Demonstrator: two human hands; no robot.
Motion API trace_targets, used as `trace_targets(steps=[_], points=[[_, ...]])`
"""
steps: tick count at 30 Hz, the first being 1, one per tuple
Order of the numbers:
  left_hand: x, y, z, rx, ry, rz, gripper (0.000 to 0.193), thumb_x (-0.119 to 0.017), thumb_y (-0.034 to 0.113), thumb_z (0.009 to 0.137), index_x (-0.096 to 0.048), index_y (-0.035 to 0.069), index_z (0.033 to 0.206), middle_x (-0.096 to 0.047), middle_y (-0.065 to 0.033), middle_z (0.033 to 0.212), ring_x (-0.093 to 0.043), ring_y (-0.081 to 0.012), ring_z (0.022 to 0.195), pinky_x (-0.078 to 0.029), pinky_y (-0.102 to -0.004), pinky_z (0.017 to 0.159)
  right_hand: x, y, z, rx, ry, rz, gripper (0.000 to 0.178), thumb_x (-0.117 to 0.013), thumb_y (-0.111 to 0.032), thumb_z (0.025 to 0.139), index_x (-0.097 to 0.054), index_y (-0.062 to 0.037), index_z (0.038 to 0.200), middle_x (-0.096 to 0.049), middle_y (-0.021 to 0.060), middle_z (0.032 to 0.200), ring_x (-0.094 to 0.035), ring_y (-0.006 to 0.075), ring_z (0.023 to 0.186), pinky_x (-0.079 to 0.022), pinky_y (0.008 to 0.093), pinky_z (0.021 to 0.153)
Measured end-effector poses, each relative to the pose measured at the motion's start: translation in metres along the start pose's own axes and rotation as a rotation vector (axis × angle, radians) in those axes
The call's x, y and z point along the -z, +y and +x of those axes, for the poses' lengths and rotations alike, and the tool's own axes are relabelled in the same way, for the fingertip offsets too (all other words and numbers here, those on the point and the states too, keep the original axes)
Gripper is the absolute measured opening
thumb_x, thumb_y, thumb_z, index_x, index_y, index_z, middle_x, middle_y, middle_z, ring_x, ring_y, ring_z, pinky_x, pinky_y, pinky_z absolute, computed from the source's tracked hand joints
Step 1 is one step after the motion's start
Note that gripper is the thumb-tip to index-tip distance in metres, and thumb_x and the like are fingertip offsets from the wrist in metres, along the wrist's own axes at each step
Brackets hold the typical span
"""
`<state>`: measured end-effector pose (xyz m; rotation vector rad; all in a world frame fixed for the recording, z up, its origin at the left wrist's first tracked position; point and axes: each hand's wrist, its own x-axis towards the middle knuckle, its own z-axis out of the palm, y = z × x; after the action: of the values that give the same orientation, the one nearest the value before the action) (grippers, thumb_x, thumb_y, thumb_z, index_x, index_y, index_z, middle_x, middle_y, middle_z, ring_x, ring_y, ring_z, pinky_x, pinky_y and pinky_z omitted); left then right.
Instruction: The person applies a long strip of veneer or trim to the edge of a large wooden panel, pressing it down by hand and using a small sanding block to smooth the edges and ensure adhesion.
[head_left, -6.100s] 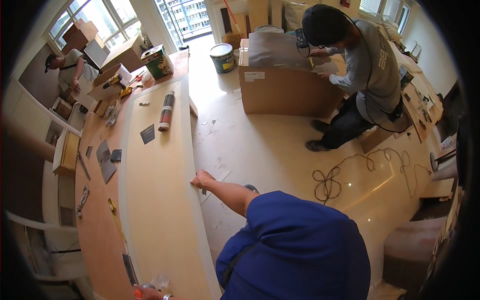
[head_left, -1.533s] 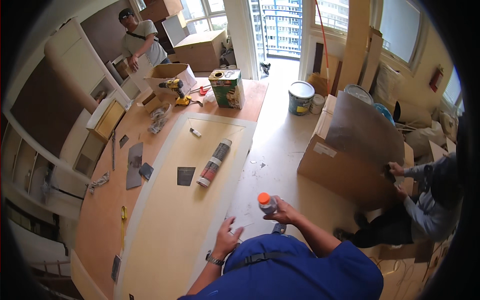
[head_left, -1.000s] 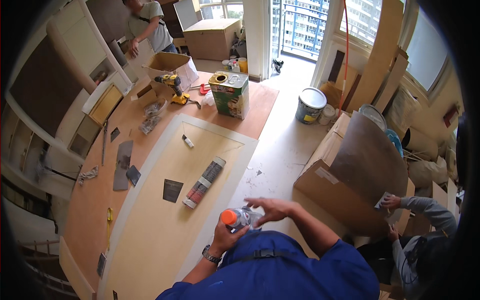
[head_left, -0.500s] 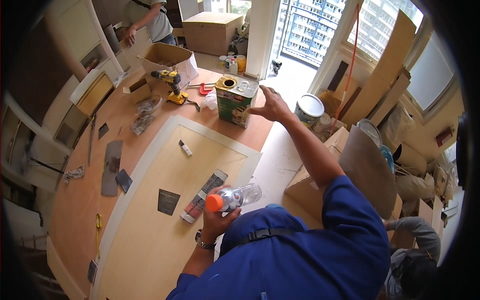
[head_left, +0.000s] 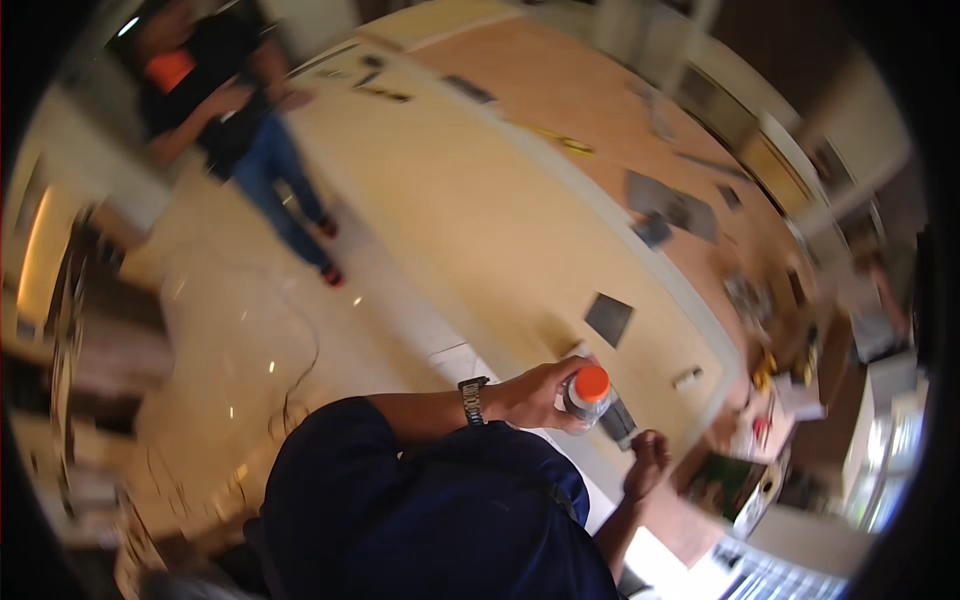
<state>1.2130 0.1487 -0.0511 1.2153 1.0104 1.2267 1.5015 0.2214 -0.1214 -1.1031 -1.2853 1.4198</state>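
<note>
My left hand, with a metal watch at the wrist, is wrapped round a clear plastic bottle with an orange cap. The bottle hangs in front of my body, its cap facing up towards me. Near the bench edge is my right hand, its fingers looking curled but too blurred to read. Just beyond the bottle lies a grey printed tube, partly hidden by it. A dark square sheet and a small white-handled tool lie on the pale panel.
A blurred green tin stands near the lower right, with a yellow drill beyond. Dark sheets and a yellow tape measure lie on the bench. Another person stands at upper left; a cable crosses the floor.
My view has swung left, bringing the standing person and floor into sight. My right hand has left the tin. The bottle, still in my left hand, now has its cap towards me.
</note>
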Motion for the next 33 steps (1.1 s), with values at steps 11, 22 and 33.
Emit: trace_targets(steps=[11,22,33], points=[[0.015,0.016,-0.183,0.291,0.653,0.443,0.070,-0.081,0.031,0.074,-0.050,0.001,0.129,-0.059,-0.0163,0.125,-0.059,-0.0283,0.116,-0.046,-0.0377,0.100,-0.176,0.002,0.022,-0.092,-0.835,-0.436,0.036,-0.060,-0.028,0.095,-0.062,0.0009,0.074,-0.062,0.0105,0.066,-0.059,0.0159,0.062,-0.046,0.0294,0.062],[0.142,0.013,-0.315,0.315,0.977,0.478,0.073,-0.085,0.028,0.072,-0.050,0.001,0.129,-0.062,-0.0157,0.121,-0.061,-0.0246,0.114,-0.048,-0.0364,0.098,-0.401,0.075,0.017,0.631,-0.891,-1.189,0.081,-0.077,-0.035,0.076,-0.039,-0.0023,0.140,-0.035,0.0183,0.148,-0.033,0.0373,0.137,-0.030,0.0524,0.110],[0.228,0.024,-0.448,0.184,1.592,0.633,0.069,-0.085,0.021,0.069,-0.051,0.000,0.125,-0.065,-0.0162,0.114,-0.065,-0.0259,0.107,-0.050,-0.0369,0.093,-0.441,0.149,0.035,0.720,-0.798,-1.616,0.070,-0.058,-0.018,0.085,-0.030,0.0007,0.147,-0.021,0.0162,0.156,-0.023,0.0376,0.143,-0.023,0.0552,0.114]])
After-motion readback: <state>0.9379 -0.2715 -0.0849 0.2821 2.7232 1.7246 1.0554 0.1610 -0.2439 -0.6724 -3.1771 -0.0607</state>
